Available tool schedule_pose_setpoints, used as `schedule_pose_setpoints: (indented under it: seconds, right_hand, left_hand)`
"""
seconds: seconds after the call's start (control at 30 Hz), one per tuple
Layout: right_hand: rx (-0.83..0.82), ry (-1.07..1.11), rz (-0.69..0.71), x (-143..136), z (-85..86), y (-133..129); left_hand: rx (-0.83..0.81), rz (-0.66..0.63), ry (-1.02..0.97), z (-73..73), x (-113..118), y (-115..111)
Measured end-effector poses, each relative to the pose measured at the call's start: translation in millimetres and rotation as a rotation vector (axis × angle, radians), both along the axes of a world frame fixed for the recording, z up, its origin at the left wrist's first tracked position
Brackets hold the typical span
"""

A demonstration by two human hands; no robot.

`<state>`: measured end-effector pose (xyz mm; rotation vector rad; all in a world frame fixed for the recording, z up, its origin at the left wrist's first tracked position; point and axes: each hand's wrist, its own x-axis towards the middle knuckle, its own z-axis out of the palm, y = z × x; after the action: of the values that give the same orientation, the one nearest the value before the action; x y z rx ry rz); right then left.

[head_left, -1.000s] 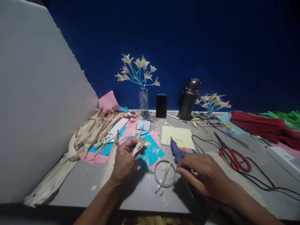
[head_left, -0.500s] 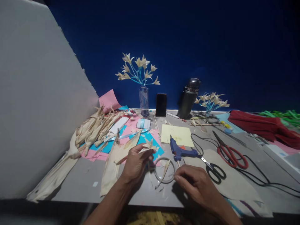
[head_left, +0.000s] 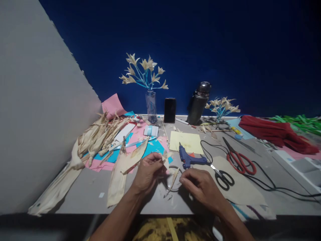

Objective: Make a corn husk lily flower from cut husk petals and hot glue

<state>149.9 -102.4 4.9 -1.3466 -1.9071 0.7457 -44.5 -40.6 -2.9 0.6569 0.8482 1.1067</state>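
Observation:
My left hand [head_left: 148, 172] is closed, its fingertips pinching a small pale husk flower [head_left: 165, 161] above the table. My right hand [head_left: 200, 185] has its fingers curled beside a grey ring [head_left: 177, 190]; whether something small is between the fingertips is hidden. Inside the ring lies a pointed husk piece [head_left: 175, 177]. A blue glue gun [head_left: 190, 159] rests just beyond my right hand, its nozzle over a yellow paper pad [head_left: 187, 142]. Black-handled scissors [head_left: 224, 179] lie to the right of the glue gun.
Dried husks [head_left: 94, 144] spread over coloured paper at the left. A bottle of husk flowers [head_left: 151, 107], a phone [head_left: 170, 110] and a flask [head_left: 199, 103] stand at the back. Red-handled shears [head_left: 240, 162], a black cable [head_left: 269, 184] and red cloth [head_left: 276, 132] lie right.
The view has shifted slightly. My right hand has moved a little closer to my left hand. The flower in my left hand has turned and now shows less clearly.

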Motion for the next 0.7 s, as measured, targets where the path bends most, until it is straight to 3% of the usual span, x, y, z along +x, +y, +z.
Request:
schedule_pose_setpoints:
  seconds: [0.33,0.5,0.7]
  right_hand:
    - [-0.014,-0.041,-0.017,0.3,7.9,11.8]
    - [-0.054,-0.071,-0.09,17.9,6.9,13.4]
    - [-0.133,-0.09,-0.237,40.0,3.9,4.8]
  left_hand:
    - [0.053,-0.124,0.111,13.9,-1.1,4.3]
    - [0.024,-0.008,0.135,12.3,-5.7,13.9]
    - [0.104,0.098,0.257,5.9,-14.2,32.6]
